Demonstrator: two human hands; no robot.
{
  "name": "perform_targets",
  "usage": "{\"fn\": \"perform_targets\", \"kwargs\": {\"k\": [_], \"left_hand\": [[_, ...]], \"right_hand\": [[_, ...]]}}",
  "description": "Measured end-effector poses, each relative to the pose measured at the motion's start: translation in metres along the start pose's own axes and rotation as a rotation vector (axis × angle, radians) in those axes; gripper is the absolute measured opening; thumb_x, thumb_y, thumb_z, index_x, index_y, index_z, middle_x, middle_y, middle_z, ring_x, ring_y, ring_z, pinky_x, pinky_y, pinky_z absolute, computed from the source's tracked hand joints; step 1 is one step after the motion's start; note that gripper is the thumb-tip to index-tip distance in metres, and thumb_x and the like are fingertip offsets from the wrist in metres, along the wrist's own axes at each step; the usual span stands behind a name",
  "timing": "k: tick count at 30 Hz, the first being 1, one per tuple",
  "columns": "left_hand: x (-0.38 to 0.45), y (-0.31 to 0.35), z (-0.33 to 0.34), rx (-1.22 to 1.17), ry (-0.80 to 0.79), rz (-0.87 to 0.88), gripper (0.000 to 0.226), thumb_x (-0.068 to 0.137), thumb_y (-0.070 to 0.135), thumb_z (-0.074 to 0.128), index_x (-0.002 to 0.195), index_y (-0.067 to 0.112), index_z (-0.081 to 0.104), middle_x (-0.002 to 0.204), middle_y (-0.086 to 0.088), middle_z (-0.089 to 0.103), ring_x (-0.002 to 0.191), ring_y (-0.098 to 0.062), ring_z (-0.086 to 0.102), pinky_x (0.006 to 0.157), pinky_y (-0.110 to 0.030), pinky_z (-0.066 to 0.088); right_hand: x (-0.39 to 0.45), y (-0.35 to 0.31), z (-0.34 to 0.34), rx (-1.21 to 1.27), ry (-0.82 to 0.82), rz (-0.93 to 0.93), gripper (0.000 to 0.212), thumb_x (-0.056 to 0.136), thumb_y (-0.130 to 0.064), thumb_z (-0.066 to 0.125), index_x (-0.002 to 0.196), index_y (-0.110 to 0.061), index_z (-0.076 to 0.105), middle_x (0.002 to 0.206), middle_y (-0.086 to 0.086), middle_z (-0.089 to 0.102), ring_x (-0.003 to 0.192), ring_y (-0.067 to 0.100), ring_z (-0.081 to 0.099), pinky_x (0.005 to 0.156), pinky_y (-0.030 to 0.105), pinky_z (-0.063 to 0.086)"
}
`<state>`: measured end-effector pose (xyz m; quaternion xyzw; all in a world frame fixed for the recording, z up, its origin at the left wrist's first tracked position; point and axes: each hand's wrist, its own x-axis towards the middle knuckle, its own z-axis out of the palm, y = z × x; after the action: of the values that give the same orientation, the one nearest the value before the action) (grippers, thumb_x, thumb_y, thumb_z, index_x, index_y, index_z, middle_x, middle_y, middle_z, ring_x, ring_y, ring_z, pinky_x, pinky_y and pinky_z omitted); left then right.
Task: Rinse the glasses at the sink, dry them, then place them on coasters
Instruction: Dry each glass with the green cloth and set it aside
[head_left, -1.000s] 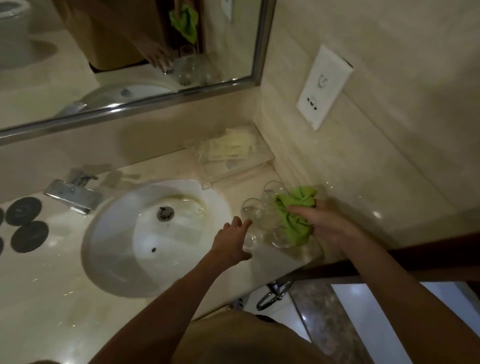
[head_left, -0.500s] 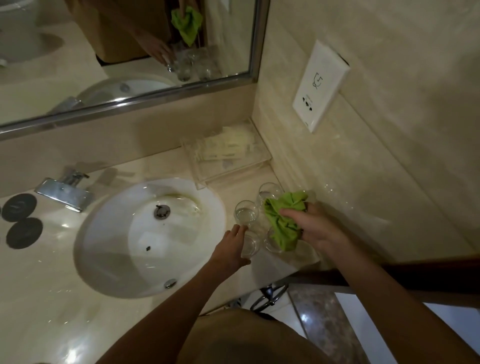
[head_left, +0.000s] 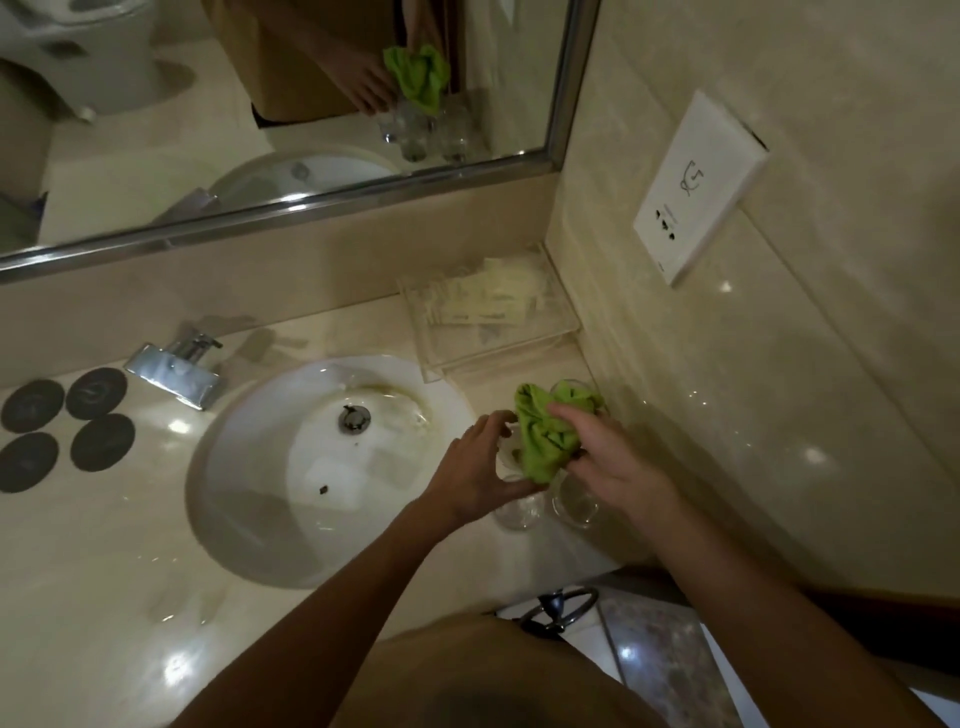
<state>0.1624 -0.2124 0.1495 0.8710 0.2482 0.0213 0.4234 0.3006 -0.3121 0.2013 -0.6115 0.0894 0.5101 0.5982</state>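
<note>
Right of the sink (head_left: 249, 499), on the pale stone surface (head_left: 78, 597) near the corner of the wall, the drying step appears to be in hand. A glass (head_left: 511, 451) is gripped by the left hand (head_left: 480, 473), its fingers curled round the near side, while a green cloth (head_left: 545, 436) is bunched in the right hand (head_left: 618, 467) and pressed against or into that glass; how far the cloth reaches inside cannot be made out, since the glass is largely hidden by cloth and fingers. Two more glasses are seen standing on the surface just below the hands, one (head_left: 519, 512) under the left wrist and one (head_left: 574, 501) under the right palm, and the rim of a fourth (head_left: 571, 387) shows behind the cloth. Whether these have been rinsed or dried already cannot be told.

Four dark round coasters (head_left: 101, 441) are laid out on the far side of the sink, left of the tap (head_left: 174, 371), well apart from the glasses, and all four are bare. No glass has been placed yet, so the task is judged to be at an early or middle stage.

For the next move, the cloth would need to be worked round the inside and the outside of the held glass, with the glass kept firmly gripped, as wet glass is likely to be slippery. The glass would then have to be carried across the basin and set upright on a coaster, clear of the three standing glasses, which could easily be knocked.
</note>
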Motion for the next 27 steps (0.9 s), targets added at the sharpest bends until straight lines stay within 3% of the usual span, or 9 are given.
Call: {"fn": "perform_targets", "kwargs": {"k": [3,6,11,15,17,19,21,24,27], "left_hand": [[0.023,0.006,-0.01,-0.308,0.099,-0.074,0.062,0.078,0.027,0.083,0.129,0.015,0.05,0.111,0.001,0.058,0.085,-0.008,0.059,0.07,-0.023,0.052],[0.054,0.007,-0.021,-0.434,0.204,-0.155,0.04,0.087,0.016,0.074,0.122,0.011,0.055,0.108,-0.001,0.061,0.079,-0.004,0.061,0.068,-0.021,0.053],[0.106,0.004,-0.039,-0.516,0.266,-0.258,0.014,0.096,0.008,0.057,0.109,0.01,0.056,0.101,-0.008,0.063,0.083,-0.023,0.064,0.065,-0.027,0.052],[0.121,-0.007,-0.043,-0.557,0.182,-0.346,0.033,0.096,0.002,0.049,0.128,0.008,0.053,0.118,-0.012,0.061,0.092,-0.029,0.064,0.066,-0.028,0.051],[0.119,-0.017,-0.039,-0.539,0.151,-0.387,0.045,0.096,0.003,0.052,0.14,0.008,0.046,0.13,-0.014,0.057,0.11,-0.036,0.062,0.078,-0.034,0.052],[0.113,-0.021,-0.033,-0.516,0.139,-0.431,0.045,0.096,0.008,0.055,0.14,0.008,0.045,0.132,-0.014,0.054,0.11,-0.036,0.061,0.081,-0.038,0.053],[0.108,-0.021,-0.029,-0.478,0.094,-0.468,0.035,0.097,0.011,0.056,0.131,0.006,0.053,0.123,-0.014,0.058,0.092,-0.028,0.063,0.069,-0.033,0.053],[0.101,-0.016,-0.022,-0.325,-0.119,-0.522,0.028,0.097,0.023,0.06,0.119,0.007,0.06,0.107,-0.011,0.064,0.076,-0.018,0.06,0.058,-0.028,0.051],[0.094,-0.012,-0.014,-0.068,-0.32,-0.5,0.056,0.09,0.046,0.067,0.13,0.011,0.052,0.123,-0.01,0.06,0.095,-0.021,0.063,0.056,-0.025,0.05]], "right_hand": [[0.015,-0.011,0.013,0.152,0.085,0.031,0.028,0.092,-0.021,0.067,0.116,-0.007,0.063,0.103,0.015,0.07,0.089,0.024,0.07,0.072,0.036,0.057],[0.035,-0.029,0.023,0.215,0.081,0.028,0.035,0.094,-0.025,0.064,0.123,-0.007,0.06,0.106,0.016,0.067,0.092,0.025,0.066,0.078,0.037,0.055],[0.074,-0.062,0.039,0.125,-0.029,-0.088,0.04,0.094,-0.026,0.064,0.132,-0.015,0.056,0.124,0.011,0.065,0.114,0.025,0.063,0.088,0.035,0.053],[0.097,-0.067,0.035,-0.346,0.142,-0.185,0.059,0.078,-0.058,0.069,0.124,-0.022,0.063,0.124,0.001,0.066,0.11,0.019,0.062,0.091,0.035,0.051],[0.094,-0.062,0.023,-0.544,0.27,-0.232,0.039,0.089,-0.043,0.066,0.116,-0.015,0.065,0.112,0.003,0.066,0.103,0.023,0.062,0.082,0.03,0.047],[0.09,-0.05,0.005,-0.673,0.299,-0.263,0.022,0.09,-0.018,0.065,0.111,-0.013,0.064,0.11,0.005,0.066,0.103,0.024,0.062,0.083,0.03,0.048],[0.088,-0.037,-0.012,-0.865,0.262,-0.269,0.041,0.084,-0.005,0.064,0.124,-0.012,0.062,0.125,0.008,0.065,0.111,0.024,0.061,0.092,0.03,0.048],[0.08,-0.028,-0.026,-1.194,0.212,-0.27,0.053,0.079,-0.018,0.072,0.131,-0.02,0.058,0.134,0.004,0.06,0.121,0.025,0.057,0.097,0.03,0.046],[0.073,-0.024,-0.031,-1.464,0.155,-0.314,0.076,0.08,-0.039,0.077,0.145,-0.025,0.041,0.147,0.009,0.045,0.133,0.033,0.045,0.105,0.041,0.041]]}}
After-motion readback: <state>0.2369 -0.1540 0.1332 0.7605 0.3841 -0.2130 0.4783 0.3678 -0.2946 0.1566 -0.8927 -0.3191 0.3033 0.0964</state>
